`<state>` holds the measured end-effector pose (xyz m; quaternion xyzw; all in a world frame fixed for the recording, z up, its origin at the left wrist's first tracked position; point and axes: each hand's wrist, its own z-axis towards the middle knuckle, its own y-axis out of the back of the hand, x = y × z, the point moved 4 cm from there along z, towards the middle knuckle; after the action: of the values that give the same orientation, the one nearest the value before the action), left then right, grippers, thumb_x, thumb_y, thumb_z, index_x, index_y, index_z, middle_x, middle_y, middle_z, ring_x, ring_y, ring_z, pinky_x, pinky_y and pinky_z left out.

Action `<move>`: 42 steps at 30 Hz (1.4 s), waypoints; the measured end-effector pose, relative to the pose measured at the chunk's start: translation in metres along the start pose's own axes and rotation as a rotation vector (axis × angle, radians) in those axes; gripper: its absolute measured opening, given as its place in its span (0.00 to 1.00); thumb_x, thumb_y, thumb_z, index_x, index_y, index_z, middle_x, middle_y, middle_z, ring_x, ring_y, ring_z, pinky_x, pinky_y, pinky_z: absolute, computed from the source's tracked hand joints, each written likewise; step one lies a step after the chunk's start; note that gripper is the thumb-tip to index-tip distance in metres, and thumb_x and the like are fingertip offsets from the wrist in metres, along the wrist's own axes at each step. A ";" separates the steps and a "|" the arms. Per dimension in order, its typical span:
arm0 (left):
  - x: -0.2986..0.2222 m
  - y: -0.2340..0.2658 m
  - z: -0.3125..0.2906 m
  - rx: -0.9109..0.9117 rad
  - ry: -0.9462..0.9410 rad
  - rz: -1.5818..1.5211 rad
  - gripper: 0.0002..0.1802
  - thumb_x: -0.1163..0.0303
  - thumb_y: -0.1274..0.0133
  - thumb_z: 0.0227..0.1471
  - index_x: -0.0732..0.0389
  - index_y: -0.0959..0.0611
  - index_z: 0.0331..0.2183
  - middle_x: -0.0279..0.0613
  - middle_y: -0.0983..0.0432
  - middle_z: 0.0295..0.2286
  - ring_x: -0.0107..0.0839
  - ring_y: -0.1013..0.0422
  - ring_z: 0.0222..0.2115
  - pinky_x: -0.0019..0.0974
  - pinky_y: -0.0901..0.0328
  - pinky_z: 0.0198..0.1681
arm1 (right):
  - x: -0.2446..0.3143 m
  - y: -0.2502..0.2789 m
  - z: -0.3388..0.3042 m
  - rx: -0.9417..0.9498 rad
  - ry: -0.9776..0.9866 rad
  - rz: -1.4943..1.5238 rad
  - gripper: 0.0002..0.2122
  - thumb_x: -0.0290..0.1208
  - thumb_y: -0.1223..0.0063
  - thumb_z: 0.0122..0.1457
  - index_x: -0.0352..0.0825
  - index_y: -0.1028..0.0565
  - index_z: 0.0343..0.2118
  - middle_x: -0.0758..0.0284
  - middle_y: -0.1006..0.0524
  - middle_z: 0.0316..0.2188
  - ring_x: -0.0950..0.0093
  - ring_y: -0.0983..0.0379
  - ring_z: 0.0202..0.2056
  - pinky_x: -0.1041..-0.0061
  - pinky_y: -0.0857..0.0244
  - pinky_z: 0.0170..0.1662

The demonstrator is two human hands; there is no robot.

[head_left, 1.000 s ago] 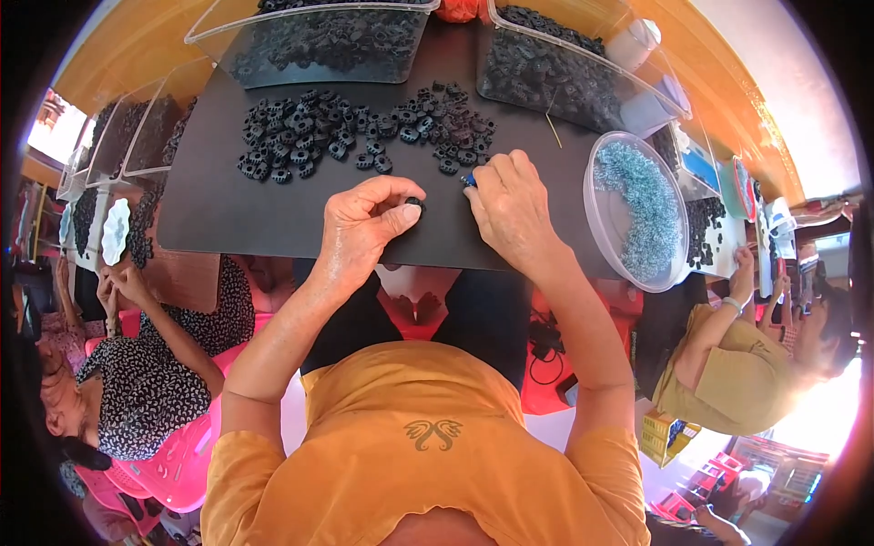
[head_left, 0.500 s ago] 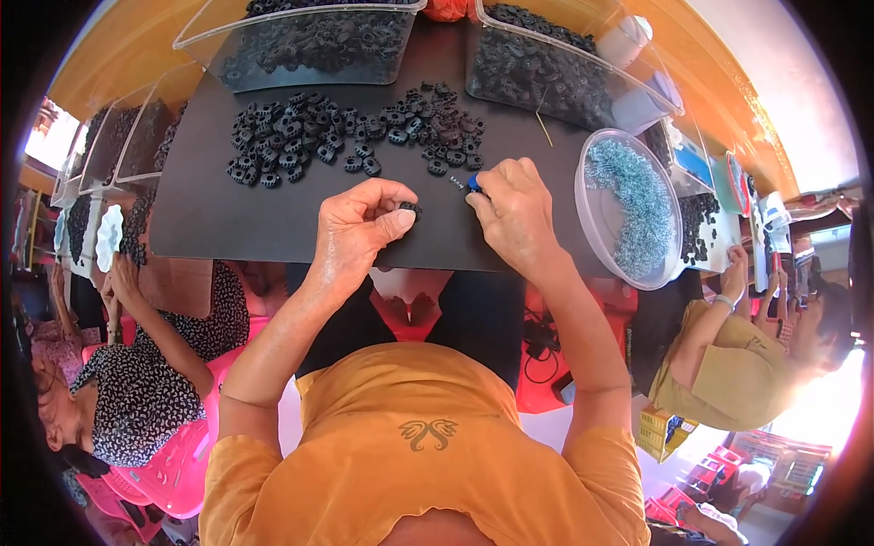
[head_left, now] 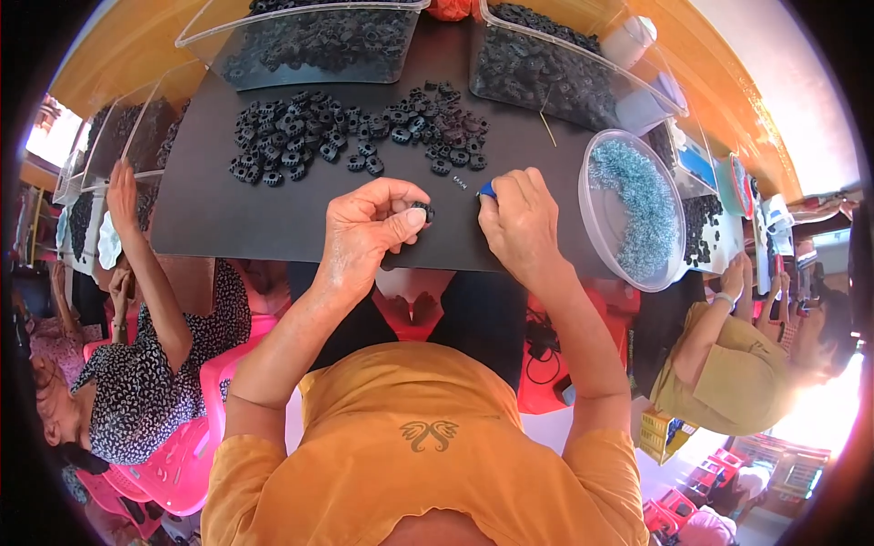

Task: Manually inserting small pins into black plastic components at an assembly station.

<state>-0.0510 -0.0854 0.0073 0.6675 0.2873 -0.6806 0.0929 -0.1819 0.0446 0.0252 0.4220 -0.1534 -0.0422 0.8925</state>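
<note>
Lots of texture on this tabletop: the smooth, matte dark-grey board carries a loose heap of small, chunky black plastic pieces, rounded with holes and notches, spilling toward a thinner scatter on the right. Behind them stand a clear, hard-walled plastic bin on the left and a second clear plastic bin on the right, both loaded with more black bits. The shallow, round translucent plastic tub holds a fuzzy-looking teal-blue mass of fine little pieces, and a thin yellowish stick lies near the right bin. As for the grip, the left hand has thumb and forefinger pinched together on one small black plastic part, just over the near part of the board. The right hand is curled closed around a small blue object, mostly hidden, with tiny silvery coil-like bits lying just beyond it.
</note>
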 end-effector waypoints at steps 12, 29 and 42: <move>0.007 -0.010 -0.001 0.007 0.104 -0.307 0.07 0.80 0.46 0.49 0.66 0.22 0.34 0.46 0.22 0.25 0.23 0.29 0.19 0.23 0.35 0.21 | 0.035 0.021 0.014 0.040 -0.273 0.593 0.07 0.15 0.47 0.48 0.30 0.27 0.30 0.69 0.30 0.24 0.80 0.36 0.25 0.81 0.40 0.28; 0.019 -0.014 -0.018 0.090 0.015 -0.250 0.10 0.77 0.46 0.50 0.68 0.24 0.36 0.40 0.24 0.26 0.22 0.29 0.21 0.23 0.35 0.22 | 0.033 0.007 0.001 0.341 -0.711 1.190 0.06 0.20 0.43 0.50 0.28 0.30 0.26 0.68 0.25 0.22 0.83 0.29 0.25 0.83 0.34 0.27; 0.020 -0.006 -0.015 -0.002 0.009 -0.239 0.11 0.75 0.46 0.50 0.68 0.25 0.37 0.46 0.23 0.26 0.25 0.29 0.20 0.24 0.34 0.23 | 0.010 -0.002 0.034 0.047 -0.207 0.316 0.05 0.24 0.44 0.42 0.32 0.28 0.23 0.60 0.29 0.22 0.61 0.33 0.29 0.66 0.38 0.31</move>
<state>-0.0435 -0.0677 -0.0092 0.6316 0.3659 -0.6834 0.0107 -0.1829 0.0161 0.0460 0.4066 -0.3097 0.0591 0.8575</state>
